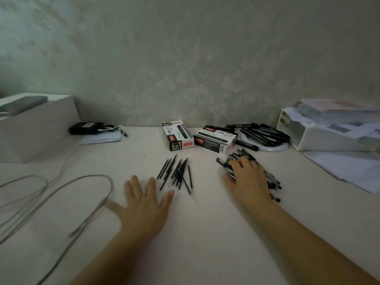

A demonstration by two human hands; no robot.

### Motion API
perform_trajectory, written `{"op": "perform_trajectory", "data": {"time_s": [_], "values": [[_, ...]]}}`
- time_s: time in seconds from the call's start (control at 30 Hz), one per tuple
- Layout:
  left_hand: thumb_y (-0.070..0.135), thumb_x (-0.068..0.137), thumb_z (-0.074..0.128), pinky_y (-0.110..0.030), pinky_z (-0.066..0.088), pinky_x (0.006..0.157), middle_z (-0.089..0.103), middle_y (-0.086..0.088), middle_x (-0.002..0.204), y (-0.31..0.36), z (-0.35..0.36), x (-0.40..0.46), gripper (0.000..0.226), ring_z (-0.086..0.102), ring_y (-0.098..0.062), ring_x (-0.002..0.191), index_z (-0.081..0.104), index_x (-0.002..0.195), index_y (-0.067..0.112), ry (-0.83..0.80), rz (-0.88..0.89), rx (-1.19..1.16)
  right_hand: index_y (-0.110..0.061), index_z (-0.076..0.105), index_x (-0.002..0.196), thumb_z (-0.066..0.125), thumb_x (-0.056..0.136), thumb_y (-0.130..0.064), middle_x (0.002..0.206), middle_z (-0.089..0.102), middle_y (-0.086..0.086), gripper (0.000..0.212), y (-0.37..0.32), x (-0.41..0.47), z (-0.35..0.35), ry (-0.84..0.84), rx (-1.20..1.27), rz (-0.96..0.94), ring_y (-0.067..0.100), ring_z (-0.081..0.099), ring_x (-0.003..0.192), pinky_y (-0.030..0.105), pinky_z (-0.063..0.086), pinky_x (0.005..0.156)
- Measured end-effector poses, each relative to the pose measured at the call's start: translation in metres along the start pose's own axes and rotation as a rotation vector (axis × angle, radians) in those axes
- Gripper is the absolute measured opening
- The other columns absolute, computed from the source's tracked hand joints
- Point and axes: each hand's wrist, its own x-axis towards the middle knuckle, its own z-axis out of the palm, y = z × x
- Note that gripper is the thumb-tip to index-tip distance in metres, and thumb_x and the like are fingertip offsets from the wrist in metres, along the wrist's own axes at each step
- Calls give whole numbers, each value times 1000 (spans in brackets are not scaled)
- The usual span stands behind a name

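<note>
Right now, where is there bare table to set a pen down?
Bare: the near tabletop between left hand and right hand; also the patch bordered by cable, refills and boxes. Crowded: back right, with markers, papers, and pens under the right hand.

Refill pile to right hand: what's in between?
Nothing. In the head view only bare tabletop separates the refill pile from the right hand, which rests on a heap of pens.

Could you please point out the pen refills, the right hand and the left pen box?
pen refills (177, 173): head view, middle of the heap.
right hand (249, 179): head view, back of the hand.
left pen box (178, 135): head view, its top face.
</note>
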Motion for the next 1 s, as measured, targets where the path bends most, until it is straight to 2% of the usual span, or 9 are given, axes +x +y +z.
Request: {"op": "perform_trajectory", "data": {"time_s": [0.2, 0.33, 0.4, 0.5, 0.6, 0.7, 0.83, 0.9, 1.0], "values": [[74, 87, 19, -54, 7, 116, -3, -7, 160, 24, 7, 40, 77, -1, -27, 147, 13, 150, 30, 125, 271, -101, -18, 61, 111, 48, 98, -43, 113, 59, 1, 32, 2, 4, 1, 26, 43, 6, 21, 53, 103, 35, 42, 85], [84, 76, 15, -51, 4, 118, -8, -3, 160, 41, 2, 69, 89, -3, -25, 147, 11, 150, 35, 26, 373, -195, -19, 60, 113, 47, 98, -42, 115, 56, 0, 31, 6, 6, 1, -2, 86, 5, 20, 51, 105, 34, 43, 87], [88, 73, 22, -51, 2, 117, -11, -2, 160, 50, 1, 79, 92, -3, -25, 148, 12, 150, 37, -40, 405, -185, -20, 59, 115, 48, 98, -42, 117, 55, -2, 30, 6, 8, 0, -28, 98, -1, 18, 51, 106, 33, 44, 89], [77, 78, 43, -51, 8, 116, -11, -2, 159, 57, 6, 89, 83, 6, -27, 147, 20, 147, 37, 22, 427, -160, -19, 58, 116, 51, 97, -40, 117, 54, -1, 28, 6, 10, 0, -47, 136, 6, 18, 51, 106, 33, 44, 90], [60, 79, 60, -51, 19, 116, -12, 5, 157, 55, 4, 94, 81, 11, -28, 145, 22, 147, 36, 63, 456, -301, -18, 57, 110, 55, 96, -37, 109, 53, -2, 24, 6, 11, 0, -69, 171, 5, 17, 52, 100, 31, 46, 85], [60, 81, 56, -56, 21, 113, -10, 6, 157, 59, -2, 91, 74, 11, -27, 145, 26, 144, 37, 103, 478, -233, -19, 58, 96, 60, 94, -39, 98, 48, -7, 20, 6, 13, -1, -81, 195, -14, 14, 50, 92, 27, 43, 76], [62, 87, 48, -59, 11, 115, 4, -2, 158, 74, 0, 80, 62, 12, -24, 146, 36, 139, 33, 135, 556, -154, -18, 62, 98, 55, 95, -43, 103, 54, -4, 26, 6, 14, 1, -86, 125, -49, 16, 51, 93, 30, 45, 79], [58, 89, 48, -56, 7, 117, 13, -2, 157, 79, 0, 78, 56, 16, -22, 145, 40, 138, 32, 153, 616, -154, -18, 61, 103, 51, 98, -40, 108, 55, -3, 25, 4, 15, 1, -80, 58, -77, 17, 51, 97, 27, 40, 78], [54, 90, 50, -48, 14, 117, 30, -2, 151, 86, -1, 72, 51, 30, -20, 139, 48, 134, 28, 219, 704, -224, -14, 57, 113, 44, 102, -32, 118, 53, 2, 25, -1, 19, -1, -105, -78, -111, 21, 50, 106, 29, 36, 80]]}}
